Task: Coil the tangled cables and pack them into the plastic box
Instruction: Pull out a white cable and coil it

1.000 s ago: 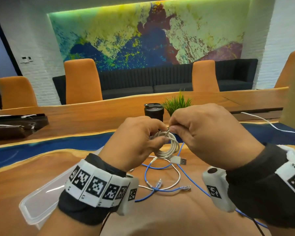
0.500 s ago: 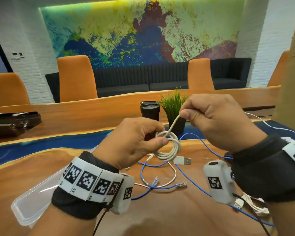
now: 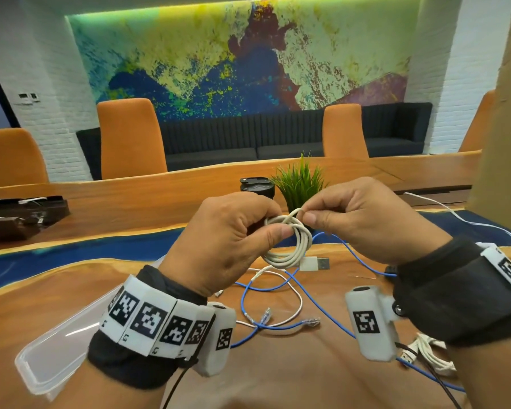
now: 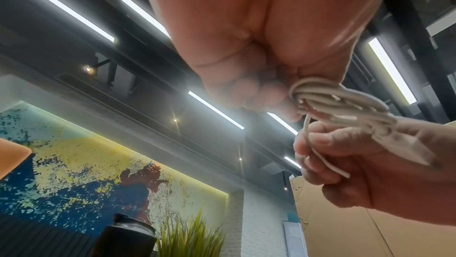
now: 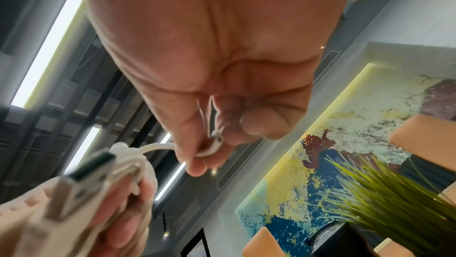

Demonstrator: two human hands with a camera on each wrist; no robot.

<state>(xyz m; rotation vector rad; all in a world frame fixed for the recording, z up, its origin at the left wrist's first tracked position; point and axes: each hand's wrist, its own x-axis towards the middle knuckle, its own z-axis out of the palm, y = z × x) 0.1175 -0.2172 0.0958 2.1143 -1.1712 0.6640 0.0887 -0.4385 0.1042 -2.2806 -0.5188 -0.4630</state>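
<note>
Returning from one o'clock, the right hand [image 3: 363, 219] pinched the free tail onto the coiled white USB cable [image 3: 289, 246] gripped by the left hand [image 3: 219, 240]. Securing looked nearly finished; the clear plastic box [image 3: 48, 358] waited at seven o'clock.

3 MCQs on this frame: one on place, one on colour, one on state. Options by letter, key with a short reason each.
1. Where is the plastic box?
A. On the table to the left of the left hand
B. On the sofa
C. Under the plant

2. What colour is the long loose cable on the table?
A. Red
B. Blue
C. Black

3. What state is the white cable in?
A. Lying flat in the box
B. Stretched straight across the table
C. Coiled, gripped by the left hand, its free end pinched by the right hand

Key: 1 A, the clear box sits on the wood by the left wrist. 2 B, the head view shows blue loops. 3 C, both hands hold the coil above the table.
</note>
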